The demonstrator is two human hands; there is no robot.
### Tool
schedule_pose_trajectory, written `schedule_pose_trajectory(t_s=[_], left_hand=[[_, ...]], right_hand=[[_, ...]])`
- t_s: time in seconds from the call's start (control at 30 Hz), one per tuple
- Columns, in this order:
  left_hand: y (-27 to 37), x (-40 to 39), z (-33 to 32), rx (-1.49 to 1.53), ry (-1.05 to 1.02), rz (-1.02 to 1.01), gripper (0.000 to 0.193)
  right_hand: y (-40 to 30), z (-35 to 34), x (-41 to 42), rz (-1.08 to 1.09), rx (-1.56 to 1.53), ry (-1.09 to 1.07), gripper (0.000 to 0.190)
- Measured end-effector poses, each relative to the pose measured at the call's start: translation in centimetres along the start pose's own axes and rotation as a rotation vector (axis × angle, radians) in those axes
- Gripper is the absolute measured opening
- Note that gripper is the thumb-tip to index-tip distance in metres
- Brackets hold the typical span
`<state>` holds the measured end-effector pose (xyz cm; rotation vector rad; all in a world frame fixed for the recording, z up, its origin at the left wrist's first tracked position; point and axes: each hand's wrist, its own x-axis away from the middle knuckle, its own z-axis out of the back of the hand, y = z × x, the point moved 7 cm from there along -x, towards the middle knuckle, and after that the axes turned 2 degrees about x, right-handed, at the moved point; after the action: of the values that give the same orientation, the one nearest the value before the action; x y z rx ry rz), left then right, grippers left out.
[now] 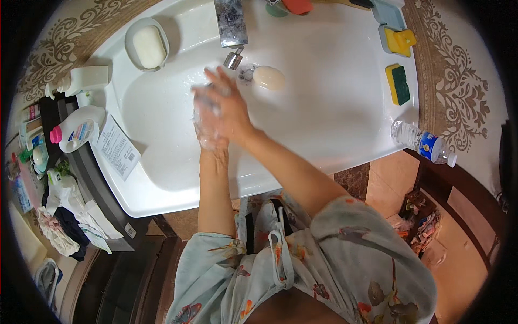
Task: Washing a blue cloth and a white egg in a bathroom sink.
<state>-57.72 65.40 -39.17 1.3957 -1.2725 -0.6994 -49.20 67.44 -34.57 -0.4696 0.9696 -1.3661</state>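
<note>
Over the left part of the white washbasin (323,121), my two hands are pressed together, wet and covered with lather. My right hand (230,109) lies across my left hand (206,125), which is largely hidden beneath it and blurred. No object shows in either hand. Just beyond them is the metal spout end of the faucet (233,59), attached near a shiny rectangular faucet body (231,22). An oval cream soap bar (268,77) lies in the basin beside the drain (247,74), right of my fingertips.
On the left rim stand a soap dish (162,67) with a white bar, a pump bottle (91,79), a pink-capped jug (87,115) and a printed packet (118,148). The right rim bears a sponge (398,84), a yellow sponge in a box (398,41) and a plastic bottle (408,135).
</note>
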Motion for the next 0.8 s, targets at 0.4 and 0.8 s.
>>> schedule_pose_trajectory(t_s=[0.4, 0.8], left_hand=[[-0.2, -1.2, -1.8, 0.936, -0.234, 0.601, 0.032], [6.4, -2.2, -3.7, -0.469, 0.136, -0.232, 0.020]], right_hand=[[-1.1, 0.2, 2.2, -0.176, -0.412, -0.037, 0.038], [3.7, -0.3, 0.9, -1.043, -1.254, 0.308, 0.013]])
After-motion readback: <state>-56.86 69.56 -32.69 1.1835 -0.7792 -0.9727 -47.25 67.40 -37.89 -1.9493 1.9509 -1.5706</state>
